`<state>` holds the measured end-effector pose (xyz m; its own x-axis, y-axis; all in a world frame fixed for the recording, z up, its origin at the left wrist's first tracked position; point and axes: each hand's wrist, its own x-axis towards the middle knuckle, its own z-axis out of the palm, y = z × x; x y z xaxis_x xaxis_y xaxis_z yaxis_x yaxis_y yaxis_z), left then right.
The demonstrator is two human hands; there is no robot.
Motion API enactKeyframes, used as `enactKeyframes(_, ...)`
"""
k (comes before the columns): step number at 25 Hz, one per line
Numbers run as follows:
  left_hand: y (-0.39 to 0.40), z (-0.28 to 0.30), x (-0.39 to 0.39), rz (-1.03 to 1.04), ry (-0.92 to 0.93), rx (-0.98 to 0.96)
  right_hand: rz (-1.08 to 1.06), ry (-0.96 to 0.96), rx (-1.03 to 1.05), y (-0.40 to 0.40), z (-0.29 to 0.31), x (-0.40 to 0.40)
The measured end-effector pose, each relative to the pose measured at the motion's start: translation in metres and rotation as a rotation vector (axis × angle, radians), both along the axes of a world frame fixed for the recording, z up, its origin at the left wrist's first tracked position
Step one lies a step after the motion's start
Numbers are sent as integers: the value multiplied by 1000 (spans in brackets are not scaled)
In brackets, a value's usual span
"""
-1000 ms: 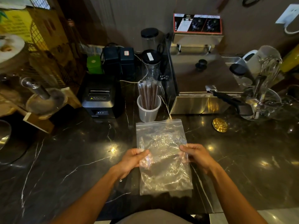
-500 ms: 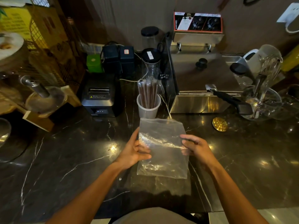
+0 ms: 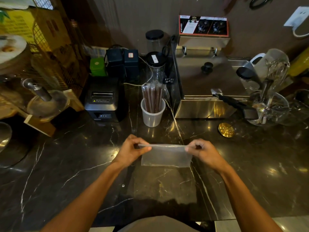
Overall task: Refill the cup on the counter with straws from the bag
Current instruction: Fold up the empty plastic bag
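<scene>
Both grips pinch the clear, empty-looking plastic bag [image 3: 166,155]: left hand [image 3: 131,152] and right hand [image 3: 204,153] at opposite ends of its crosswise top edge, with the translucent plastic cup [image 3: 152,115] of brown wrapped straws [image 3: 151,97] straight beyond on the black marble tabletop [image 3: 66,164].

The dark marble counter [image 3: 66,173] bears a cup [image 3: 152,114], printer [image 3: 104,102], fryer [image 3: 209,91] and gold disc [image 3: 226,130].

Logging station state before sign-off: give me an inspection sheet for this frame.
Surface: dark marble counter, glossy, white veins.
Job's things: cup upright, holding wrapped brown straws; clear bag looks empty, folded.
Clutter: receipt printer, fryer, gold disc, glassware.
Grippers: left hand and right hand pinch the bag's top edge at either end.
Cables: white cable behind the cup.
Surroundings: wall socket upper right.
</scene>
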<state>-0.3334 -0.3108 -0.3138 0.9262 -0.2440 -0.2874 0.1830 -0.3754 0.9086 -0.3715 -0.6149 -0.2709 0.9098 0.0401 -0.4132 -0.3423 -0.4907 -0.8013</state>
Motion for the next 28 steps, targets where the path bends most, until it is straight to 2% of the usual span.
enactKeyframes(4, -7, 14, -2, 81, 109, -285, -49, 30, 225, -4, 5, 3)
enactKeyframes(6, -10, 19, 0, 70, 82, -259, 35, 63, 184, -4, 7, 6)
enactKeyframes(9, -14, 21, 7, -81, 34, -182, 222, 113, 105, 2, 8, 14)
enactKeyframes(13, -23, 30, 17, -242, 21, -177, 347, 93, 131, 21, 7, 20)
enactKeyframes(16, -17, 34, 21, -152, 37, -197, 173, 101, 245, 18, -2, 17)
enactKeyframes(20, 3, 21, 11, -7, 244, -299, -47, 157, 416, 7, -11, 13)
enactKeyframes(23, -2, 3, -1, -30, 369, -346, -192, 168, 490, 18, -22, 9)
enactKeyframes(26, -12, -1, -10, -15, 445, -401, -257, 200, 513, 28, -34, 5)
enactKeyframes(28, -14, -4, -12, 37, 418, -371, -271, 223, 529, 29, -38, 4)
